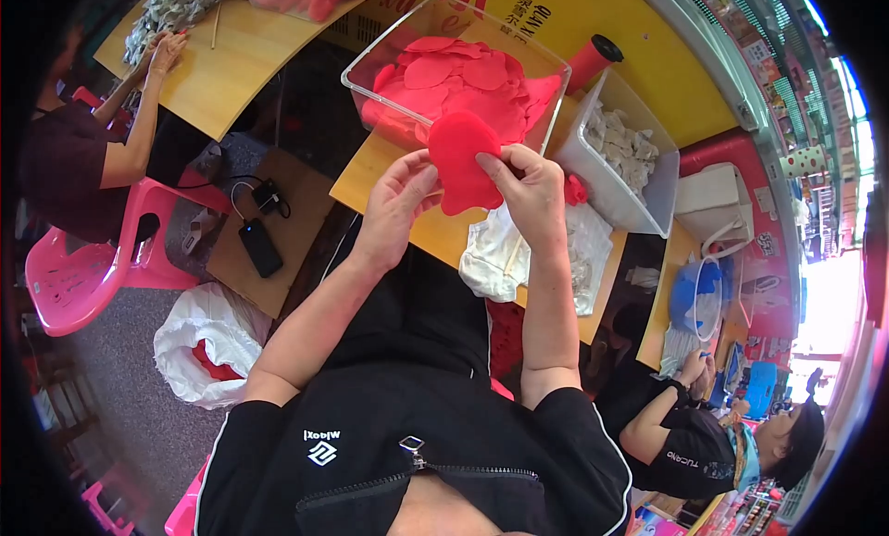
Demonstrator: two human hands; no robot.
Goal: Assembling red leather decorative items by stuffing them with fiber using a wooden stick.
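Holding red piece (463, 156) up over yellow wood counter (370, 170), hiding nr corner of clear bin (389, 101) heaped w/ more red pcs. Pinched at its rt edge betw. thumb & fingers of R hand (530, 189); half curled at its lt edge w/ L hand (398, 198), fingertips close in, can't tell if gripping. Just rt of clear bin: dark-ended red roll (593, 62), then translucent tub (611, 184) of crumpled off-white pcs. Crossing above cream cloth (491, 258) w/ R forearm, thus part-hidden. On floor to lt: white sack (190, 323), w/ red stuff inside. Materials: red pc soft, matte, felt-like, rounded at top, wavy lower down; bin smooth, hard plastic; cream cloth bunched & creased; sack crinkly, mouth rolled open.
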